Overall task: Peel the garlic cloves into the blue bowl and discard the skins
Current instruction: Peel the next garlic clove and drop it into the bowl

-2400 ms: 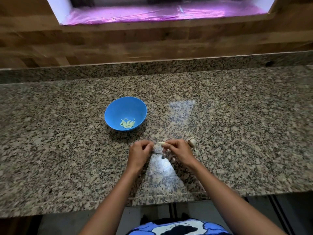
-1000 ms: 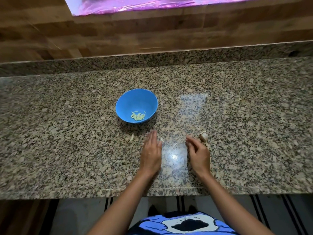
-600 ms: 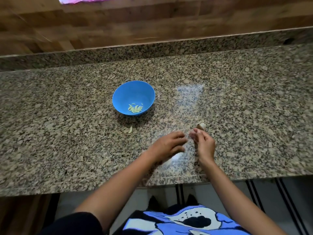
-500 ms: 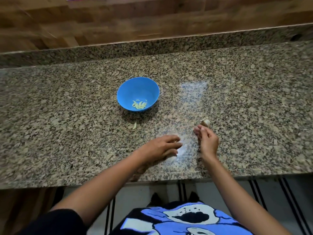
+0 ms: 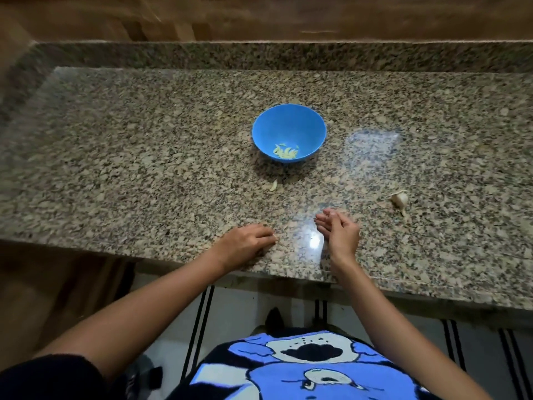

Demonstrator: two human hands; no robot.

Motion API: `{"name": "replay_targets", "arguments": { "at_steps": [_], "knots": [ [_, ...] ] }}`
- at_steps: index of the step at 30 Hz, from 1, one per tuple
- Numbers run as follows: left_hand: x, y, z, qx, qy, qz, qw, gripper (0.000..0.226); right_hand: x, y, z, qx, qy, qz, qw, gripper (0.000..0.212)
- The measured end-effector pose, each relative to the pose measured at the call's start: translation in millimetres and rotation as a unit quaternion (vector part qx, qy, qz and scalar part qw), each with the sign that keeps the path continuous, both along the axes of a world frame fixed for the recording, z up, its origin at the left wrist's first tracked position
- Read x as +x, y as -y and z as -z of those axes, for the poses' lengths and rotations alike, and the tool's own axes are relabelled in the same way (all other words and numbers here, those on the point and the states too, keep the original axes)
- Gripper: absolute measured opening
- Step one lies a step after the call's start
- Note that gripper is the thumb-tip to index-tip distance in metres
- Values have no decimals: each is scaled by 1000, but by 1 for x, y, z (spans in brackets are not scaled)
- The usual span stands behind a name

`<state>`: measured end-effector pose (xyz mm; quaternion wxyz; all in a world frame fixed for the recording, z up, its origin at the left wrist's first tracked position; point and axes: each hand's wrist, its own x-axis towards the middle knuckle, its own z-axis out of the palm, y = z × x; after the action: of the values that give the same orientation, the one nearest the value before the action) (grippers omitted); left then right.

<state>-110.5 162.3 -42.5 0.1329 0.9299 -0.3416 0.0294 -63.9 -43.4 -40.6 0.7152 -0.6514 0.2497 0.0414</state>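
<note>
Peeled cloves (image 5: 285, 151) sit in the blue bowl (image 5: 289, 122), a garlic bulb remnant (image 5: 400, 199) waits unpeeled; my left hand (image 5: 247, 241) rests relaxed, my right hand (image 5: 341, 230) is cupped, contents unclear.

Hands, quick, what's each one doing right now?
Left hand: open, palm down on the counter, holding nothing.
Right hand: open, loosely cupped on its edge, nothing visible in it.

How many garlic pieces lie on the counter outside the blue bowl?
2. One small clove just in front of the blue bowl; one larger garlic piece right of the right hand. Scraps may be hidden under that or the left hand.
</note>
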Motion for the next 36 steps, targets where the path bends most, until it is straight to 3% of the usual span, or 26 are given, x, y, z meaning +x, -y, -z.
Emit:
{"name": "replay_targets", "arguments": {
  "at_steps": [3,6,9,10,11,12,14,15,17,19,21,24,26,29,32,36],
  "knots": [
    [-1,12,2,2,-5,-61,998,24,0,-2,-4,-3,-4,-8,1000,24],
    [-1,27,-3,29,-72,-163,984,6,-1,-5,-9,7,-6,-33,999,23],
    [0,44,-17,-47,-150,-341,927,12,-1,-10,-12,39,-21,-83,996,20],
    [1,47,-23,-122,-185,-420,880,9,-2,-11,-12,44,-34,-106,993,20],
    [3,46,-28,-227,-227,-500,804,8,-3,-11,-14,46,-45,-132,989,20],
    [2,42,-33,-361,-274,-558,696,9,-4,-12,-15,47,-50,-157,985,21],
    [-9,25,-46,-611,-329,-566,445,14,-7,-16,-20,55,-48,-197,978,21],
    [-20,14,-51,-690,-318,-546,353,13,-10,-21,-21,57,-44,-214,974,20],
    [-52,-8,-59,-797,-248,-507,214,16,-21,-37,-24,65,-38,-243,967,20],
    [-93,-29,-60,-843,-156,-499,130,41,-39,-62,-29,75,-25,-288,954,21],
    [-142,-44,-60,-858,-78,-501,76,38,-65,-92,-36,88,-11,-370,925,19],
    [-219,-61,-57,-863,18,-505,-2,20,-118,-149,-40,108,-10,-537,837,19],
    [-271,-69,-50,-861,72,-501,-38,21,-161,-187,-36,95,-32,-621,777,17],
    [-355,-86,-34,-856,139,-491,-80,31,-229,-240,-26,60,-98,-680,724,17],
    [-432,-101,-20,-843,175,-495,-112,11,-292,-281,-9,30,-141,-697,702,20],
    [-503,-120,-13,-819,182,-529,-127,8,-358,-313,6,-8,-160,-690,706,16]
  ]
}}
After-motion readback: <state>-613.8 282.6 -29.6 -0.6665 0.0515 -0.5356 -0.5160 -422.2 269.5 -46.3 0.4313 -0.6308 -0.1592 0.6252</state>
